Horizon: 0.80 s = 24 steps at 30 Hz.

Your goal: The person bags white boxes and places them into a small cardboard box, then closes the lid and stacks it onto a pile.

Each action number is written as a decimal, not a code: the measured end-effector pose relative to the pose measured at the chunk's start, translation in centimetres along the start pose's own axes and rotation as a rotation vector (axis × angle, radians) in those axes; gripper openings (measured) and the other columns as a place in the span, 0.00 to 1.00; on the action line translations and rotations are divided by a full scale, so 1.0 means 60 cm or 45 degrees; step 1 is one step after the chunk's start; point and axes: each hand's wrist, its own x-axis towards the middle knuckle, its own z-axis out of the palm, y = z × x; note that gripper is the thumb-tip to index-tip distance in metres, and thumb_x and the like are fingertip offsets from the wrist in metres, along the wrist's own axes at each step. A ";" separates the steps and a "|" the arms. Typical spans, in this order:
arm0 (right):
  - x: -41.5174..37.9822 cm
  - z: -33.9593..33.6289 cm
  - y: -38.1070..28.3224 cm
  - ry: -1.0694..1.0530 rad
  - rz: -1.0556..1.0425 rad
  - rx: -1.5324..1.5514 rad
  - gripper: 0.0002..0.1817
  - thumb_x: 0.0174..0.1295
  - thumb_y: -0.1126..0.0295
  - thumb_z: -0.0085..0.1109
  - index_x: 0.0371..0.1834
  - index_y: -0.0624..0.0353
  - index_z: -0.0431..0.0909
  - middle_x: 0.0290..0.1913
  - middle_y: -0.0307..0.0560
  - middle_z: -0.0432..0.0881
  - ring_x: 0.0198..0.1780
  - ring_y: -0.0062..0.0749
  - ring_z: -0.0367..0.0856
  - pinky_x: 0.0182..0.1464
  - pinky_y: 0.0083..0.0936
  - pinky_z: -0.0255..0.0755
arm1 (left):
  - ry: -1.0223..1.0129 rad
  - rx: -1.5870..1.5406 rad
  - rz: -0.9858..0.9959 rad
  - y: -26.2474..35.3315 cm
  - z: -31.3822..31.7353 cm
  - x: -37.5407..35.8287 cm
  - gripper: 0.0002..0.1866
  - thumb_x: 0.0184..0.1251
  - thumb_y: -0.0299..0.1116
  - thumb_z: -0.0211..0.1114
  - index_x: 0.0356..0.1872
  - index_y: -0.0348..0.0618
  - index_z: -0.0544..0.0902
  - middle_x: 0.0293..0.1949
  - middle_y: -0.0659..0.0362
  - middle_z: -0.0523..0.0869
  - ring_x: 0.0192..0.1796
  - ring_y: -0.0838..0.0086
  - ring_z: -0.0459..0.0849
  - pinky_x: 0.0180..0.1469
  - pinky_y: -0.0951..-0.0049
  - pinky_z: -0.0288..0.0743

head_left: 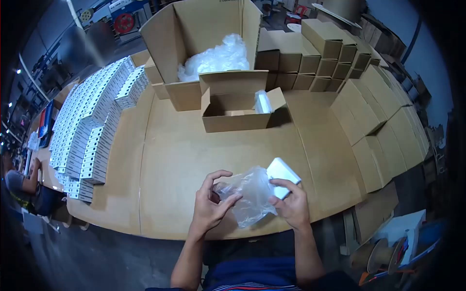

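A clear plastic bag (251, 194) spans the space between my two hands above the table's near part. My left hand (209, 202) grips the bag's left side, thumb and fingers curved around its edge. With its fingers closed, my right hand (292, 203) holds a flat white box (281, 170) beside the bag's right edge. The right thumb lies against the plastic. Ahead of my hands sits an open cardboard carton (238, 122), with one wrapped white item (262, 103) standing in its right end.
Behind the carton, a large open cardboard box (162, 41) holds clear plastic bags (218, 57). Stacks of white boxes (92, 126) line the left side. Piled brown cartons (330, 48) fill the back right and right edge. A seated person (26, 182) is at far left.
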 end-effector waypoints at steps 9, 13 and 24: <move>-0.050 0.038 -0.002 0.113 0.196 -0.129 0.10 0.68 0.70 0.73 0.40 0.69 0.89 0.51 0.47 0.79 0.45 0.26 0.79 0.45 0.23 0.75 | 0.387 0.860 0.731 0.006 -0.004 -0.009 0.25 0.59 0.22 0.78 0.58 0.40 0.80 0.49 0.52 0.84 0.47 0.66 0.86 0.40 0.69 0.80; -0.067 0.045 0.003 0.157 0.122 -0.053 0.11 0.68 0.71 0.74 0.41 0.71 0.88 0.51 0.48 0.79 0.48 0.28 0.79 0.47 0.23 0.75 | 0.255 1.064 0.854 0.025 0.025 -0.021 0.23 0.57 0.26 0.79 0.55 0.43 0.85 0.48 0.56 0.86 0.51 0.60 0.84 0.52 0.62 0.78; -0.080 0.026 -0.011 0.060 0.126 -0.238 0.12 0.71 0.65 0.70 0.38 0.65 0.89 0.47 0.46 0.80 0.43 0.25 0.77 0.39 0.23 0.73 | 0.202 0.731 0.735 0.007 0.039 -0.023 0.11 0.64 0.20 0.74 0.45 0.37 0.84 0.36 0.56 0.89 0.37 0.67 0.89 0.44 0.71 0.82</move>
